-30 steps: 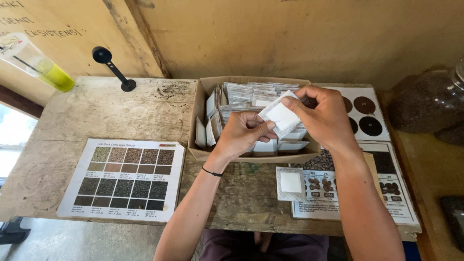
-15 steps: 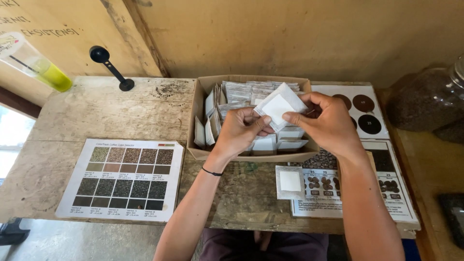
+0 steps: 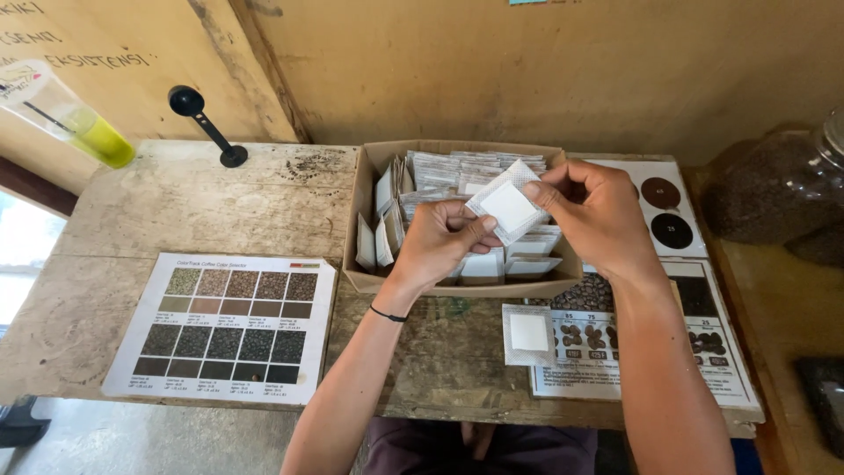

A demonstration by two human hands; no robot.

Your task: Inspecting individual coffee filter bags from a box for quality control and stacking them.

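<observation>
Both hands hold one small white square sachet (image 3: 508, 208) above an open cardboard box (image 3: 369, 280). My left hand (image 3: 444, 243) pinches its lower left corner. My right hand (image 3: 594, 216) grips its upper right edge. The box is packed with several similar white sachets (image 3: 457, 169) standing in rows. Another white sachet (image 3: 529, 334) lies flat on the table in front of the box.
A colour chart of dark squares (image 3: 230, 323) lies at front left on the worn wooden table (image 3: 189, 215). Printed cards with bean pictures and dark circles (image 3: 668, 229) lie at right. A black scoop (image 3: 207, 123) and a bottle with yellow liquid (image 3: 75, 123) stand at back left, glass jars (image 3: 774, 189) at right.
The sachet has been lifted slightly and turned flatter toward me, between both hands. My right hand has shifted a little to the right.
</observation>
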